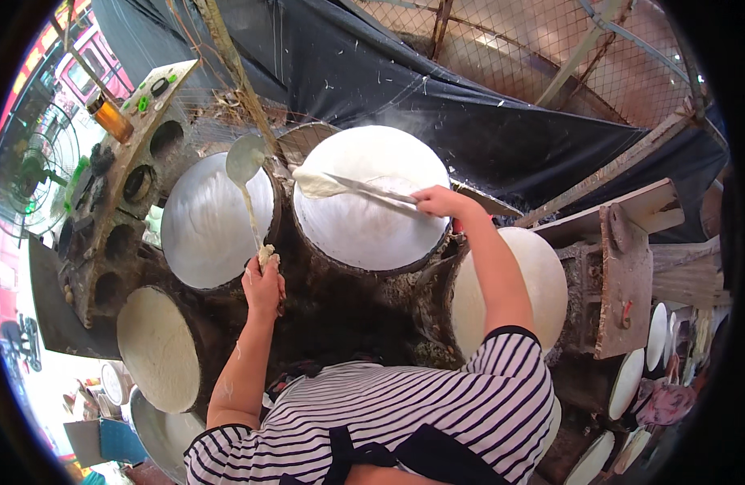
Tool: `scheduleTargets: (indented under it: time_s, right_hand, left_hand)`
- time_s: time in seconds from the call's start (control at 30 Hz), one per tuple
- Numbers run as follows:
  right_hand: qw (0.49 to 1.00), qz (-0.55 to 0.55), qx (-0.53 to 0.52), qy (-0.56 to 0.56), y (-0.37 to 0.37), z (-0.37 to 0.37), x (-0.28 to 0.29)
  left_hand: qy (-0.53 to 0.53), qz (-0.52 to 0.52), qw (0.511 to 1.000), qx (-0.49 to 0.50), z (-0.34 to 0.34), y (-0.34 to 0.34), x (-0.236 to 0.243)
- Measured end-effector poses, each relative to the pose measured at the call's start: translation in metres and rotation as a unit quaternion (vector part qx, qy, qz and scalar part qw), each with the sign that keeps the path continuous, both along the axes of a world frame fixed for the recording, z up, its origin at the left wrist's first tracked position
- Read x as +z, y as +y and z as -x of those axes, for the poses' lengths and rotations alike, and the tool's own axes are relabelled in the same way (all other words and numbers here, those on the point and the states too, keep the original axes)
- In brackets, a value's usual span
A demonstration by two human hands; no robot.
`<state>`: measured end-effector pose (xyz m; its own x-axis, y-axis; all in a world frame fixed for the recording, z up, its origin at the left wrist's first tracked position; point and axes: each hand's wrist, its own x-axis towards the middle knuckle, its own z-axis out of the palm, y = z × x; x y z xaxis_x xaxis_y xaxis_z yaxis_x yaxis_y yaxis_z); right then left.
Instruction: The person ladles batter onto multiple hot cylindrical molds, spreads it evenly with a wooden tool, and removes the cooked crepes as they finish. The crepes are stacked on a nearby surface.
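My left hand (264,289) is closed round the long handle of a ladle (245,159), with pale batter clumped near the grip. The ladle's round bowl hangs over the rim of a bare grey griddle (215,234). In my right hand (439,202) is a long flat spatula (372,191), reaching left across another round griddle (352,242). A thin white sheet of batter (380,149) covers that griddle's far half. Its left edge is folded into a loose flap (317,185) at the spatula's tip, and the near half of the griddle shows bare grey metal.
Batter-coated griddles stand at right (514,283) and lower left (158,347). A board with round holes (118,242) and an orange bottle (110,120) are at left. A dark tarp (485,145) hangs behind; a wooden plank (624,283) stands at right.
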<state>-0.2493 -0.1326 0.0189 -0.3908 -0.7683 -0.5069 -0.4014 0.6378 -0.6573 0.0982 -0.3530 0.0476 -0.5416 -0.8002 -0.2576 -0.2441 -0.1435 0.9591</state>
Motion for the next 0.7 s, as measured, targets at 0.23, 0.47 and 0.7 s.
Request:
scheduleTargets:
  time_s: [0.23,0.47,0.7]
  right_hand:
    - [0.994,0.09,-0.053,0.038,-0.018,0.033,-0.004]
    - [0.996,-0.049,0.029,-0.067,-0.016,0.027,0.029]
    - [0.974,0.14,-0.169,0.057,0.092,-0.086,-0.001]
  left_hand:
    - [0.033,-0.006,0.999,0.028,-0.007,0.007,-0.007]
    - [0.028,-0.015,0.998,0.045,-0.036,0.013,-0.004]
    - [0.048,-0.026,0.999,0.001,-0.059,-0.009,-0.016]
